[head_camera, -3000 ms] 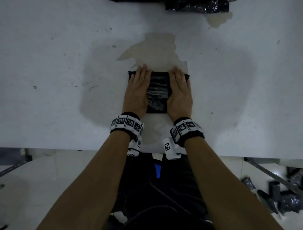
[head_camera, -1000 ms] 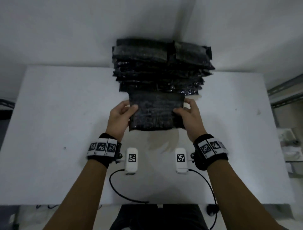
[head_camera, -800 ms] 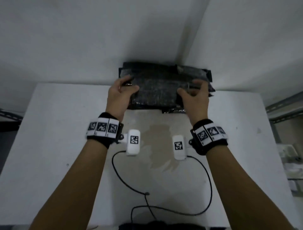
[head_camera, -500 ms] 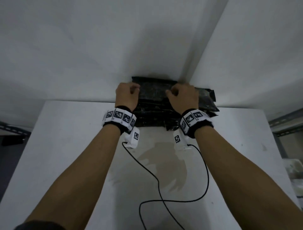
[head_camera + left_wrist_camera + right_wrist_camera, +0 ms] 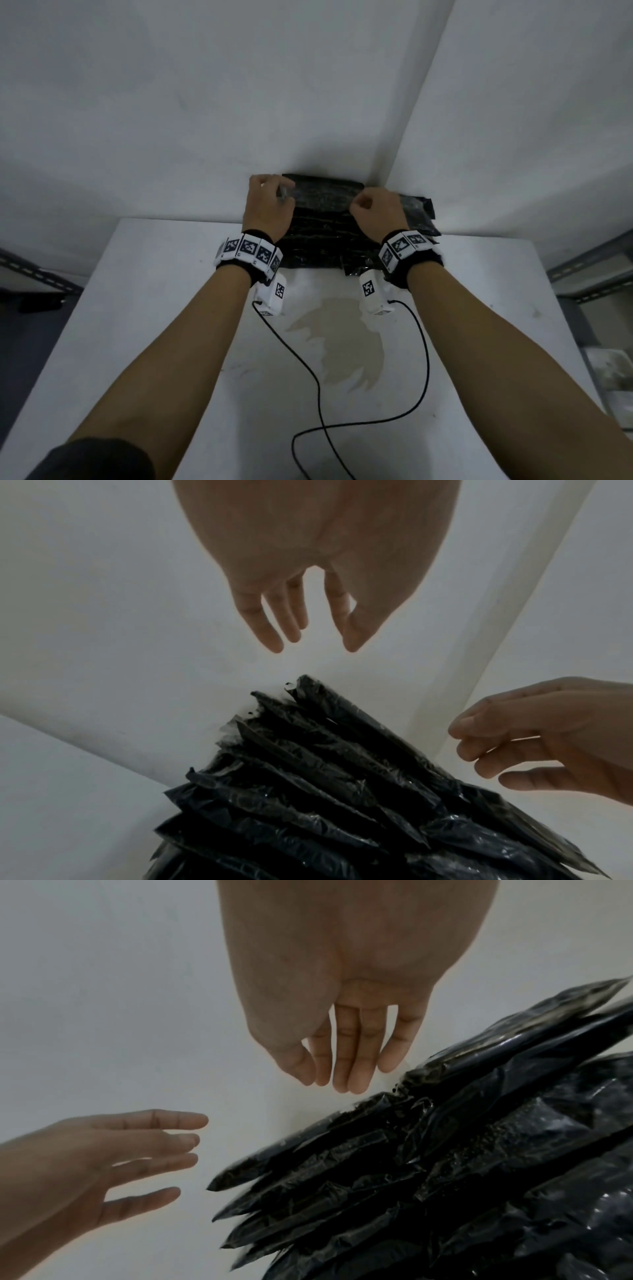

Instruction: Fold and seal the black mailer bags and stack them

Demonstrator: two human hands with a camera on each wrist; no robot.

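A tall stack of folded black mailer bags [image 5: 325, 246] stands at the back of the white table [image 5: 154, 308], in the wall corner. The newest bag [image 5: 322, 197] lies flat on top. My left hand [image 5: 267, 205] hovers at the stack's top left and my right hand [image 5: 373, 212] at its top right. In the left wrist view the left hand's fingers [image 5: 274, 631] hang relaxed above the stack [image 5: 325, 777], holding nothing. The right wrist view shows the right hand's fingers [image 5: 356, 1069] loose just above the stack [image 5: 445, 1150], also empty.
Two black cables [image 5: 318, 394] run from the wrist cameras across the table over a tan stain [image 5: 342, 342]. White walls meet right behind the stack. Metal shelving stands at the right [image 5: 589, 274] and left [image 5: 34, 274] of the table.
Both hands pressed the bag flat on the table, lifted it by its sides onto the stack, and have now let go and drawn slightly off it.
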